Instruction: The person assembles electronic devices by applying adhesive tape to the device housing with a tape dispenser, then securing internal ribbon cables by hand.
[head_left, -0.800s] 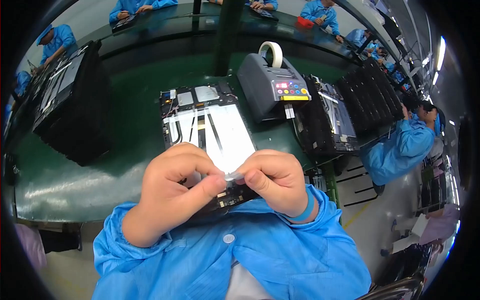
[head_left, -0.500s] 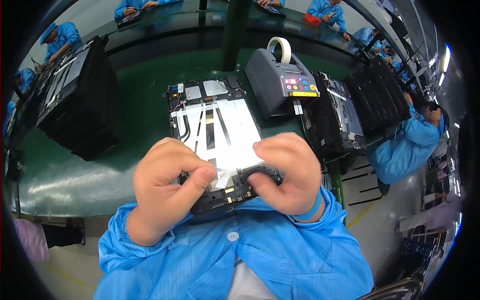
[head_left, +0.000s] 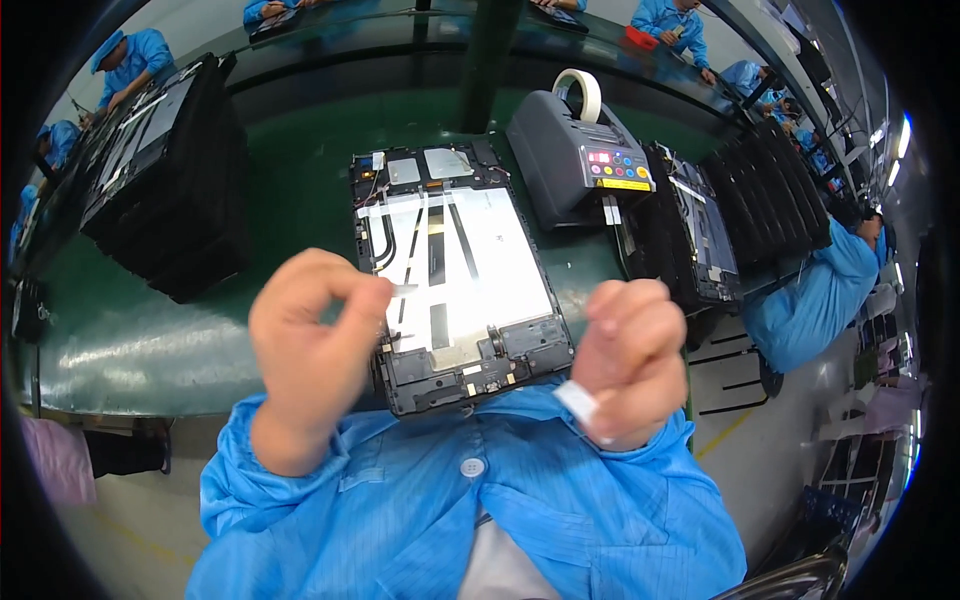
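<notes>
An opened tablet-like device (head_left: 495, 265) lies in front of me, a white panel in its middle and black parts at its lower end. Over its left edge, my left hand (head_left: 312, 335) is closed in a pinch with a small translucent strip (head_left: 403, 289) at its fingertips. My right hand (head_left: 637, 350) is raised off the device's lower right corner, its fingers curled in. A small white piece of tape (head_left: 576, 401) sticks out from the underside of that hand.
A grey tape dispenser (head_left: 575, 160) with a tape roll stands behind the device's right side. Tall stacks of black trays (head_left: 185, 185) rise at the left, and more device stacks (head_left: 700, 230) at the right. Co-workers in blue sit around; one person (head_left: 815, 290) is close on the right.
Both hands have lifted from the device's lower end and spread apart, the right one farther. A white strip near that end is gone from there, and white tape now shows at the right hand.
</notes>
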